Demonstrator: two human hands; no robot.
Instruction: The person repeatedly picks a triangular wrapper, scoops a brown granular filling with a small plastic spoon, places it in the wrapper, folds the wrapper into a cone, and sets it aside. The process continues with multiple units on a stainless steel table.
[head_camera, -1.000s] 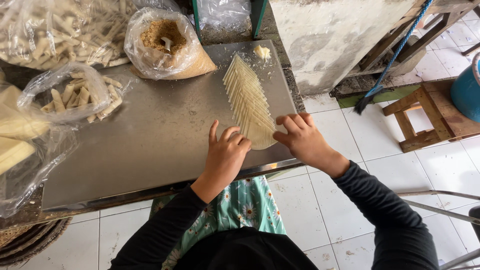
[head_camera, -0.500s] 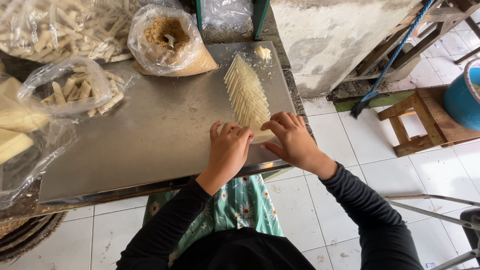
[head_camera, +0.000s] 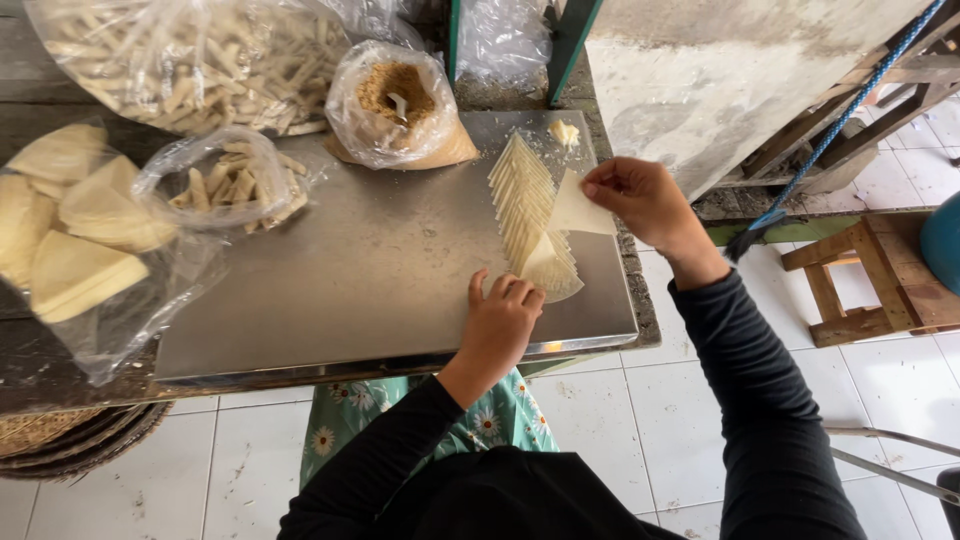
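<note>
A fanned row of thin pale triangular wrapper sheets (head_camera: 525, 205) lies on the right half of a steel tray table (head_camera: 380, 270). My left hand (head_camera: 503, 315) rests flat on the steel, its fingertips at the near end of that row. My right hand (head_camera: 640, 198) is lifted to the right of the row and pinches one single wrapper sheet (head_camera: 577, 210) by its upper corner, the sheet hanging above the row. A small lump of pale paste (head_camera: 565, 132) sits at the tray's far right corner.
A clear bag of brown crumbly filling with a spoon (head_camera: 395, 100) stands behind the tray. Bags of rolled pale sticks (head_camera: 225, 185) and folded wrappers (head_camera: 70, 225) lie left. A wooden stool (head_camera: 865, 280) and a blue broom handle (head_camera: 840, 120) are right, above white floor tiles.
My right hand has risen from the near end of the row, lifting one sheet up and to the right. My left hand stays pressed by the row's near end.
</note>
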